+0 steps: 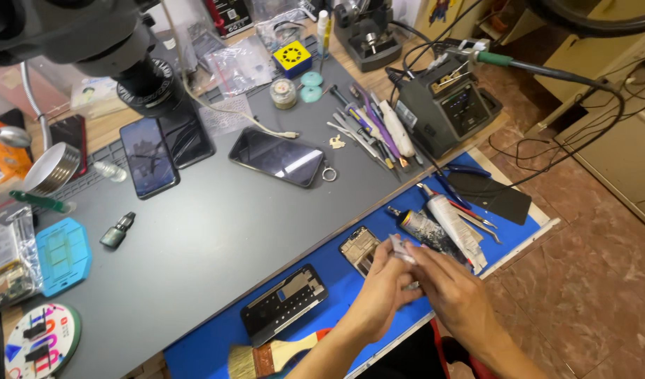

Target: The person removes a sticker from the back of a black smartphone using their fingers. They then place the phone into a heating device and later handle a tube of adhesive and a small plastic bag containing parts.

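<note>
My left hand (380, 293) and my right hand (454, 295) meet over the blue mat (322, 309) at the front edge of the bench. Together they pinch a small pale piece (401, 248), held between the fingertips of both hands; what it is I cannot tell. Just left of the hands lies a small opened phone part (359, 247). A black phone frame (284, 304) lies further left on the mat. Glue tubes (441, 224) lie right beside the fingers.
On the grey mat (217, 238) lie two phones (277, 156) (148, 156), tweezers and tools (368, 126), and a small dark bottle (117, 230). A microscope (126, 56) hangs upper left, a soldering station (445, 105) stands right. A brush (266, 356) lies at the front.
</note>
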